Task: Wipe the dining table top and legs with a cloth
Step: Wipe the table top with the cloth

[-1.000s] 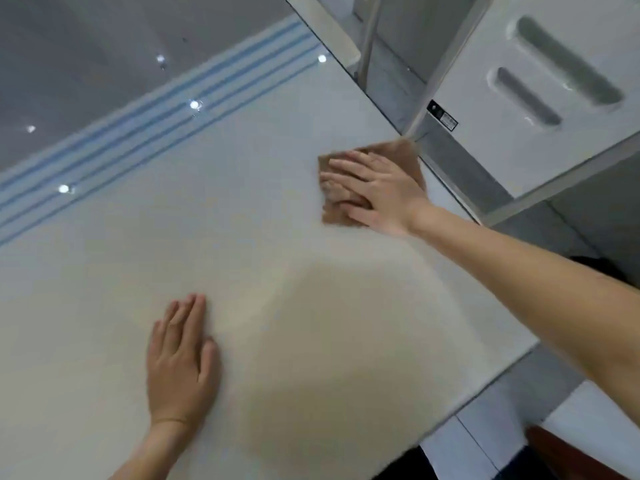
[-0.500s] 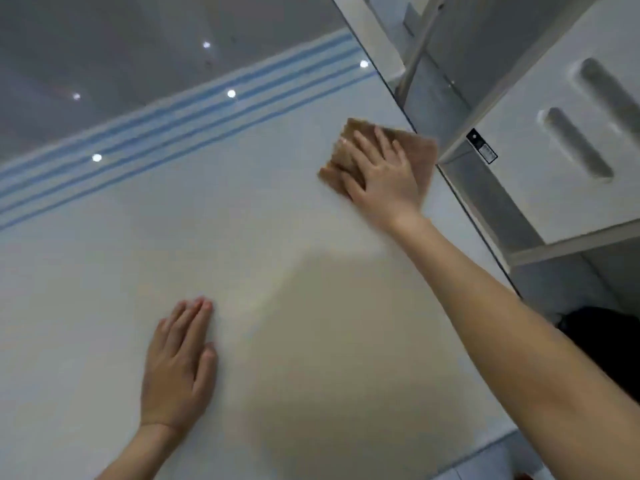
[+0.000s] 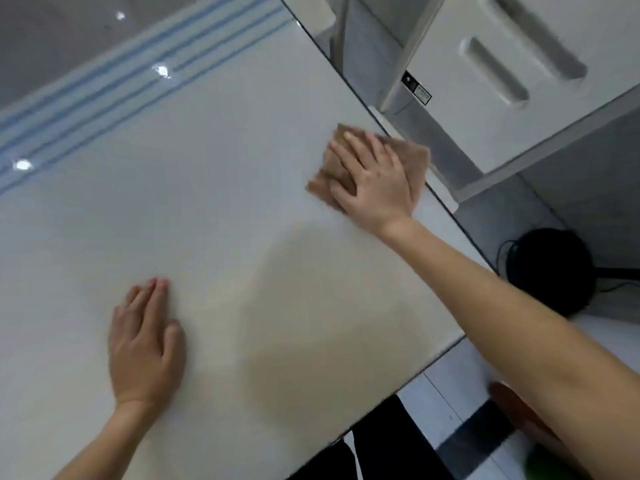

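Observation:
The glossy white table top (image 3: 225, 188) fills most of the view, with blue stripes across its far left part. A folded brown cloth (image 3: 417, 161) lies flat on the top near its right edge. My right hand (image 3: 375, 178) presses palm-down on the cloth with fingers spread. My left hand (image 3: 143, 344) rests flat on the bare top at the lower left, holding nothing. The table legs are hidden.
A white chair (image 3: 526, 84) with slots in its backrest stands close beyond the table's right edge. A round black object (image 3: 550, 268) with a cable sits on the floor at the right. Pale floor tiles (image 3: 446, 407) show past the near corner.
My right hand has slid the cloth along the right edge, first away from me, then back toward me. My left hand stays flat in place.

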Motion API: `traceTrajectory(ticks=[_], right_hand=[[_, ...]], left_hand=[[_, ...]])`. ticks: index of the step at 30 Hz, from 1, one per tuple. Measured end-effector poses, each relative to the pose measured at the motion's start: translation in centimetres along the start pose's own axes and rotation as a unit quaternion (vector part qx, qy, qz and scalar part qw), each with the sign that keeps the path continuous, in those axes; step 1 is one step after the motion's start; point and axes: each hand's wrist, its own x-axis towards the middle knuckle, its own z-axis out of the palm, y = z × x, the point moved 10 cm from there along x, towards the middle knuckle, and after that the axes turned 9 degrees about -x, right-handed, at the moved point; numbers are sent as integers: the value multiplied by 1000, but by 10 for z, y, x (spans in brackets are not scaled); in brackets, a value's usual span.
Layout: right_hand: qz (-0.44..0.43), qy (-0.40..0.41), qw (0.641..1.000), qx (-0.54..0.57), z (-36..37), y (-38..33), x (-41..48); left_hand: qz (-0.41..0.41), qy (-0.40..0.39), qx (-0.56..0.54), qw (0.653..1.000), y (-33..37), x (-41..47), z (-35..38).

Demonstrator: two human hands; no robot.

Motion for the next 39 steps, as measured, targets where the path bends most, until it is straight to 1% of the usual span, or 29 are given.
traceTrajectory(ticks=[3, 5, 7, 9, 11, 14, 16, 18, 19, 20, 21, 22, 23, 24, 25, 26, 27, 28, 30, 32, 34, 36, 37, 39], right_hand=[[48, -12, 999, -20, 1, -3, 51], [42, -12, 999, -19, 2, -5, 52], [14, -5, 1000, -13, 1, -1, 28], [9, 7, 1000, -6, -2, 17, -11], [46, 9, 999, -5, -7, 46, -60], [143, 0, 989, -25, -7, 83, -128], [170, -3, 985, -34, -4, 72, -152], [166, -4, 986, -28, 0, 30, -169], [142, -3, 990, -20, 2, -3, -179], [95, -3, 995, -11, 5, -43, -192], [21, -9, 1000, -6, 12, -88, -206], [-79, -17, 997, -7, 19, -134, -222], [-192, -28, 981, -16, 25, -175, -240], [-302, -37, 952, -28, 31, -203, -253], [-395, -45, 917, -39, 35, -214, -257], [-461, -47, 885, -48, 37, -215, -251], [-496, -49, 865, -53, 37, -208, -236], [-499, -44, 864, -54, 36, -197, -210], [-428, -27, 902, -52, 29, -169, -134], [-331, -16, 942, -59, 26, -140, -46], [-227, -14, 972, -67, 23, -116, 41], [-105, 5, 993, -61, 14, -103, 114], [-29, 14, 998, -49, 10, -98, 140], [130, 15, 991, -6, 8, -104, 167]], left_hand=[[3, 1, 3, 1000, 1, 1, -1], [6, 4, 0, 1000, 2, -1, -1], [9, 11, -3, 1000, 2, -1, -2], [19, 18, 1, 1000, 2, -2, -3], [26, 23, 2, 999, 3, -3, -5], [36, 32, 4, 999, 6, -4, -8], [33, 33, 8, 999, 4, -3, -9], [32, 29, 9, 999, 1, -2, -8], [31, 26, 9, 999, 0, -2, -7], [30, 23, 10, 999, -2, -2, -6], [28, 20, 12, 999, -3, -1, -5], [29, 14, 13, 999, -4, -1, -4], [30, 8, 14, 999, -5, -1, -2], [31, 4, 15, 999, -6, 1, -2], [30, 2, 15, 999, -6, 2, -2], [31, 1, 15, 999, -7, 2, -2], [34, 2, 14, 999, -6, 3, -2], [35, 3, 11, 999, -6, 3, -3], [34, 3, -1, 999, -6, 2, -4], [31, 1, -10, 999, -7, 3, -4], [29, -5, -12, 1000, -7, 3, -4], [25, -9, -16, 1000, -6, 4, -4], [27, -10, -17, 999, -6, 4, -4], [28, -10, -21, 999, -7, 4, -3]])
